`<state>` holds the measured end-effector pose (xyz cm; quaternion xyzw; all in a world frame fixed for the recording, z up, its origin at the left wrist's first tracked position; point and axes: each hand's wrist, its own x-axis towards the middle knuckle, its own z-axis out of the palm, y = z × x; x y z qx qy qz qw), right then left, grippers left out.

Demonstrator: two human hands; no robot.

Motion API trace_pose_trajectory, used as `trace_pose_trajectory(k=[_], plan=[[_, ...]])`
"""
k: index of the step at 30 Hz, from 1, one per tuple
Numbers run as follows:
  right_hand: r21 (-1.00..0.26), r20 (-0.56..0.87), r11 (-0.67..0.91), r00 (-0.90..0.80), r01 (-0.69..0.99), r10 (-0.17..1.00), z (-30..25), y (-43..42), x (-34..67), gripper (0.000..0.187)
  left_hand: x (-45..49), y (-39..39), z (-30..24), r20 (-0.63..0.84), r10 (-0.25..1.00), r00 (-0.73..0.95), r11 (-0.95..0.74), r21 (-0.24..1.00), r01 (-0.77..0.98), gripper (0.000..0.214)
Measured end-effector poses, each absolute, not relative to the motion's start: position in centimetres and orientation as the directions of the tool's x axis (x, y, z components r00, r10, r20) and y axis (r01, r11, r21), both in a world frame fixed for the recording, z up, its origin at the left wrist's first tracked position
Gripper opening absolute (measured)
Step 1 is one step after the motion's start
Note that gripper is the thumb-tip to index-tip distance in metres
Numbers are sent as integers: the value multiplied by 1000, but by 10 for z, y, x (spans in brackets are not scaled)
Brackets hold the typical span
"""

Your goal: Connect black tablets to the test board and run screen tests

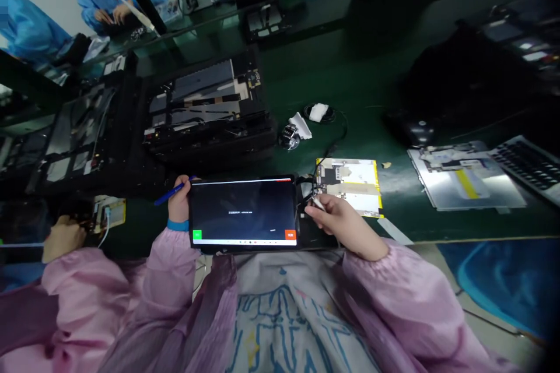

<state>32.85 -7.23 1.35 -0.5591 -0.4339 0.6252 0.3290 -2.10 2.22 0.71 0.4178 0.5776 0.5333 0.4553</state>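
Observation:
A tablet screen (245,210) lies in front of me, lit, with a green box at its lower left and a red one at its lower right. My left hand (179,204) grips its left edge and also holds a blue pen (170,193) pointing outward. Just beyond the right edge, my right hand (343,222) pinches a small white-and-silver cable plug (318,203); its far end is hidden by the fingers. Dark cables run from the tablet's right side towards a battery pack with a circuit board (361,172), which lies behind my right hand.
Stacked black trays of opened devices (205,140) stand behind the tablet. A coiled black cable (319,112) lies at centre back, and a metal panel (476,186) on the right. To my left, a co-worker's hand (65,238) rests near a similar battery. Others in blue work behind.

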Motion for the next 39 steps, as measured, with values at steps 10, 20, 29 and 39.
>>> trace_pose_trajectory(k=[10,20,29,39], plan=[[-946,-287,-275,-50,175,957,-2,-64,327,52,-25,25,4,-58,971,-230,68,997,34,29],[-930,-353,-337,-102,147,930,-3,-64,323,49,-12,22,10,-28,974,-224,27,1000,-8,32],[-919,-392,-389,-37,56,919,-14,-69,313,54,-11,21,12,-14,982,-189,7,999,-36,32],[-935,-352,-352,22,28,936,-11,-82,316,46,-9,13,9,-78,983,-164,64,994,-87,35]])
